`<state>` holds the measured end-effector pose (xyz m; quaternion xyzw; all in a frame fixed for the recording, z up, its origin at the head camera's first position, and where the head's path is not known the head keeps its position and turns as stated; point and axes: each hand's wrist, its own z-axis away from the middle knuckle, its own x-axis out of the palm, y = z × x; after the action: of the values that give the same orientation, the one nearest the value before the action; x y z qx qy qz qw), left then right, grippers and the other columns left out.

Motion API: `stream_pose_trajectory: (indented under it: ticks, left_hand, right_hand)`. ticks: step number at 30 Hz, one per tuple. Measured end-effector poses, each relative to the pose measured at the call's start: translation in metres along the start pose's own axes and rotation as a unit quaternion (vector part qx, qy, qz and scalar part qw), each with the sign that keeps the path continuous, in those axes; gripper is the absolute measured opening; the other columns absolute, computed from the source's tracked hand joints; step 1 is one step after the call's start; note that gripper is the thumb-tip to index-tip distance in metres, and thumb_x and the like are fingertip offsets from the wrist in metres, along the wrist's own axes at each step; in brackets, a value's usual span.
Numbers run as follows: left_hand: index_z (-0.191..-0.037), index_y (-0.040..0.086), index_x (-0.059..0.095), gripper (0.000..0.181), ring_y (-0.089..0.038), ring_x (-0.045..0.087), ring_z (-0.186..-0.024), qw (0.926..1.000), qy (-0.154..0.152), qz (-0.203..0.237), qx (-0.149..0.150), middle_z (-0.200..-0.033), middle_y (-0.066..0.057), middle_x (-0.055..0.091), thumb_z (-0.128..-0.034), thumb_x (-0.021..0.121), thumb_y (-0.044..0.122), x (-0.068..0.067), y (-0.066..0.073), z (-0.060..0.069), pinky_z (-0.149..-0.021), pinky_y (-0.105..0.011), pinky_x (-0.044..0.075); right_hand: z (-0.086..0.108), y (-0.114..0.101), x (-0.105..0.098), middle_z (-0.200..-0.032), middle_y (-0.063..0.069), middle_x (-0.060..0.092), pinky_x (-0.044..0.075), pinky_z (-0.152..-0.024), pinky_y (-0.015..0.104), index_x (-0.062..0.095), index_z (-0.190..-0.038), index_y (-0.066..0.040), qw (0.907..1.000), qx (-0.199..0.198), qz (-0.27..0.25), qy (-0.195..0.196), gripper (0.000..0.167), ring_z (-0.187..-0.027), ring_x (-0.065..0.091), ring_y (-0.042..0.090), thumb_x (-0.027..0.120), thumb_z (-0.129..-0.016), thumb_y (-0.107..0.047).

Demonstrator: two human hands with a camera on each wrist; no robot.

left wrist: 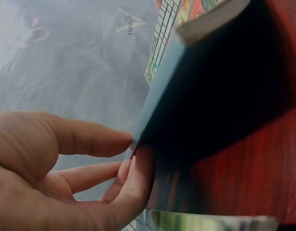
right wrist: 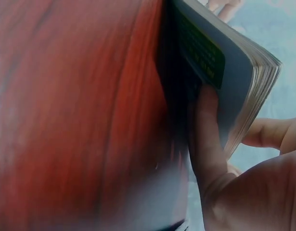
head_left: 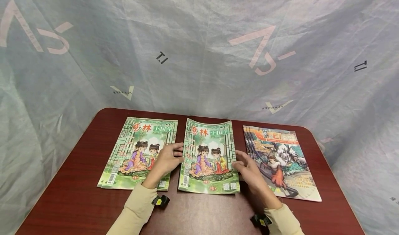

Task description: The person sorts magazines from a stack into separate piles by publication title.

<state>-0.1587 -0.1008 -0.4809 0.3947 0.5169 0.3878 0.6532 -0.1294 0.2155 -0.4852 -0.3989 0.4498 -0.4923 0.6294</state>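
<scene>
A green illustrated magazine point(head_left: 207, 155) is held at the middle of the table, slightly raised and bowed along its top edge. My left hand point(head_left: 168, 159) pinches its left edge; the left wrist view shows the thumb point(left wrist: 92, 138) and fingers meeting at the spine. On the opposite side, my right hand point(head_left: 249, 169) grips the right edge, a finger point(right wrist: 206, 122) under the back cover in the right wrist view. Beside my left forearm lie overlapping magazines point(head_left: 140, 152) with the same green cover. The underside of the held magazine is dark.
On the right, a small fanned pile of orange-and-teal magazines point(head_left: 285, 162) lies on the red-brown table point(head_left: 74, 165). A grey printed cloth point(head_left: 199, 72) hangs behind the table's far edge and along its sides.
</scene>
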Motion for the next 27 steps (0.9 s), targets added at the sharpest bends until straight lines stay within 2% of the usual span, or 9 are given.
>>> stream_pose_trajectory:
  ticks: [7,14,17,18,19,21,24,25,27]
  left_hand:
    - [-0.155,-0.004,0.061,0.061,-0.042,0.072,-0.122,0.9999,-0.005,-0.005,0.011,-0.141,-0.027,0.070,-0.0940,0.069,-0.008,0.001,-0.003,-0.001,-0.097,-0.051,0.063]
    - [-0.157,-0.002,0.060,0.064,-0.040,0.073,-0.119,0.9997,-0.015,-0.016,0.012,-0.139,-0.027,0.071,-0.0935,0.067,-0.007,0.000,-0.002,0.001,-0.097,-0.053,0.062]
    - [-0.157,-0.002,0.060,0.064,-0.035,0.074,-0.113,0.9996,-0.012,-0.021,0.015,-0.137,-0.026,0.072,-0.0931,0.067,-0.008,-0.001,-0.001,0.002,-0.092,-0.048,0.063]
    - [-0.156,-0.002,0.060,0.064,-0.031,0.074,-0.106,0.9996,-0.013,-0.020,0.015,-0.136,-0.025,0.072,-0.0930,0.066,-0.009,-0.001,-0.001,0.002,-0.087,-0.043,0.062]
    - [-0.156,-0.002,0.060,0.064,-0.025,0.072,-0.097,0.9996,-0.013,-0.018,0.017,-0.136,-0.025,0.073,-0.0927,0.065,-0.009,-0.001,-0.001,0.002,-0.081,-0.039,0.060]
    - [-0.156,-0.003,0.060,0.063,-0.016,0.059,-0.080,0.9996,-0.017,-0.012,0.018,-0.134,-0.025,0.073,-0.0933,0.063,-0.010,-0.002,-0.001,0.001,-0.071,-0.030,0.049]
    - [-0.157,-0.005,0.058,0.063,-0.015,0.037,-0.071,0.9994,-0.027,0.001,0.020,-0.135,-0.026,0.071,-0.0942,0.060,-0.011,-0.004,0.000,0.001,-0.067,-0.029,0.033]
    - [-0.158,-0.006,0.056,0.063,-0.014,0.036,-0.072,0.9993,-0.031,0.004,0.021,-0.137,-0.026,0.070,-0.0947,0.059,-0.011,-0.006,0.001,0.001,-0.067,-0.029,0.032]
    - [-0.159,-0.006,0.055,0.064,-0.015,0.043,-0.077,0.9992,-0.035,0.006,0.018,-0.140,-0.026,0.069,-0.0956,0.059,-0.010,-0.009,0.002,0.002,-0.070,-0.030,0.035]
  right_hand:
    - [-0.001,0.005,-0.003,-0.136,0.034,0.063,0.065,-0.078,0.038,0.036,-0.168,0.003,0.9997,0.002,-0.024,-0.008,0.064,-0.099,0.066,0.020,0.057,-0.107,0.006]
    - [-0.001,0.005,-0.003,-0.135,0.032,0.063,0.065,-0.080,0.039,0.037,-0.168,0.001,0.9997,0.001,-0.022,-0.007,0.064,-0.101,0.066,0.022,0.059,-0.107,0.006]
    - [-0.001,0.006,-0.004,-0.133,0.030,0.063,0.065,-0.079,0.039,0.038,-0.167,0.001,0.9996,0.002,-0.026,-0.006,0.064,-0.100,0.066,0.022,0.059,-0.107,0.006]
    - [-0.001,0.005,-0.004,-0.132,0.029,0.063,0.065,-0.078,0.038,0.038,-0.167,0.001,0.9996,0.002,-0.028,-0.007,0.064,-0.099,0.066,0.021,0.060,-0.107,0.006]
    - [-0.001,0.005,-0.004,-0.130,0.028,0.064,0.065,-0.078,0.038,0.038,-0.167,0.001,0.9996,0.003,-0.028,-0.008,0.064,-0.098,0.065,0.021,0.060,-0.107,0.007]
    - [0.000,0.005,-0.004,-0.127,0.025,0.065,0.065,-0.077,0.037,0.039,-0.167,0.001,0.9995,0.003,-0.030,-0.005,0.064,-0.097,0.065,0.020,0.060,-0.106,0.007]
    - [0.000,0.004,-0.004,-0.126,0.026,0.066,0.065,-0.078,0.036,0.040,-0.167,0.000,0.9994,0.003,-0.033,-0.004,0.064,-0.097,0.065,0.020,0.060,-0.106,0.007]
    - [0.000,0.003,-0.004,-0.127,0.026,0.066,0.065,-0.079,0.036,0.040,-0.167,-0.001,0.9994,0.003,-0.034,-0.003,0.064,-0.098,0.065,0.021,0.060,-0.106,0.007]
    - [0.000,0.001,-0.004,-0.133,0.030,0.064,0.065,-0.081,0.037,0.040,-0.168,-0.002,0.9993,0.002,-0.037,-0.005,0.065,-0.101,0.066,0.022,0.060,-0.107,0.006]
